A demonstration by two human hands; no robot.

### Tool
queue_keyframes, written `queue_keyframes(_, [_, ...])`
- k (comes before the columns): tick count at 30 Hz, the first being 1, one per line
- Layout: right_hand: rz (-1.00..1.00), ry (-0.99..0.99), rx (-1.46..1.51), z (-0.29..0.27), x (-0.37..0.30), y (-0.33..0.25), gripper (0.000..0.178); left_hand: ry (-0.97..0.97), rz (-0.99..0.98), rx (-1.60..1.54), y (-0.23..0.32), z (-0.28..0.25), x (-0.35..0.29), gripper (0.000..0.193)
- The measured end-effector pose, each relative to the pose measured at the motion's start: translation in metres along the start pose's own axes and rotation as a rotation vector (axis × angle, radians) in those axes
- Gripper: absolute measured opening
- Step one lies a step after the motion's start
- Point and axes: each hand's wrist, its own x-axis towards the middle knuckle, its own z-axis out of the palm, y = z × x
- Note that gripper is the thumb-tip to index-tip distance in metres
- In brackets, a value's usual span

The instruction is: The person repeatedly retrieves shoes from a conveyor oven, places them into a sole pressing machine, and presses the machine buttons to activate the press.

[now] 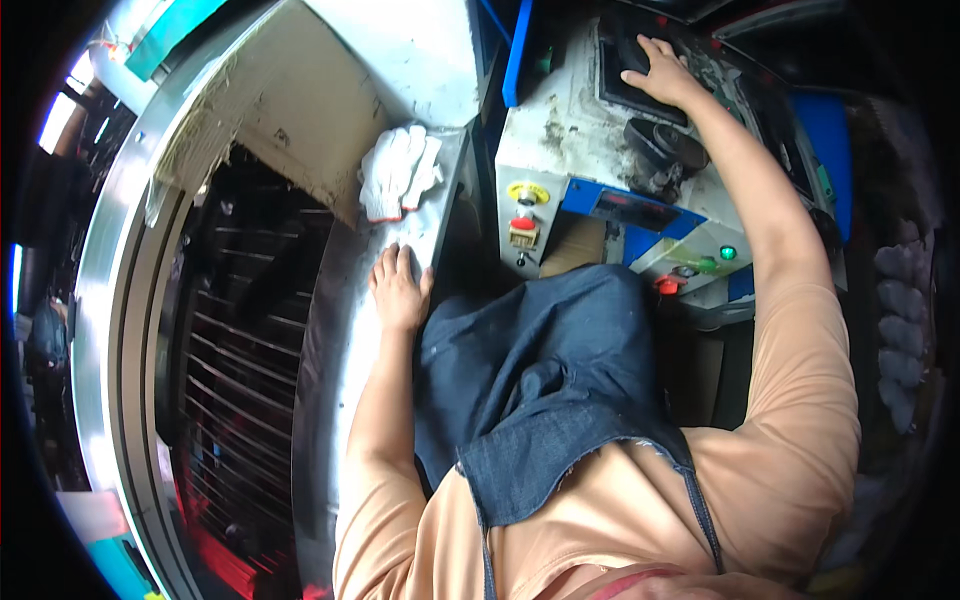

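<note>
My left hand (pixel 400 288) rests flat on a shiny metal ledge (pixel 362 345), its fingers stretched out and nothing in them. Just beyond its fingertips lies a crumpled pair of white work gloves (pixel 400 172) with a red-orange cuff edge. Far over to the right, my right hand (pixel 662 76) reaches onto a dark, flat, framed panel (pixel 625 90) on top of a grimy white machine (pixel 560 130). Its fingers are spread and hold nothing I can see. Nearer to me than that panel sits a dark, dirty round part (pixel 655 138).
The machine's front carries a red button (pixel 522 222), a green lit button (pixel 728 253) and a blue-framed display (pixel 635 210). Left of the ledge runs a dark bed of metal rods (pixel 245 370) inside a metal frame (pixel 95 300). A worn tan panel (pixel 285 100) stands behind it.
</note>
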Motion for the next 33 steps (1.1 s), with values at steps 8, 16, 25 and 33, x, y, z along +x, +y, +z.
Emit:
queue_keyframes(8, [-0.288, 0.362, 0.51, -0.082, -0.146, -0.026, 0.04, -0.04, -0.026, 0.007, -0.006, -0.002, -0.003, 0.056])
queue_keyframes(16, [0.371, -0.04, 0.786, -0.009, -0.34, 0.056, 0.016, -0.225, 0.074, -0.689, 0.093, 0.012, 0.042, 0.023])
queue_keyframes(25, [0.215, 0.12, 0.493, 0.071, -0.341, 0.052, 0.019, -0.285, 0.117, -0.419, 0.131, 0.045, 0.066, 0.025])
queue_keyframes(33, [0.098, 0.083, 0.566, 0.083, -0.346, 0.069, 0.02, -0.2, 0.066, -0.548, 0.137, 0.03, 0.048, 0.027])
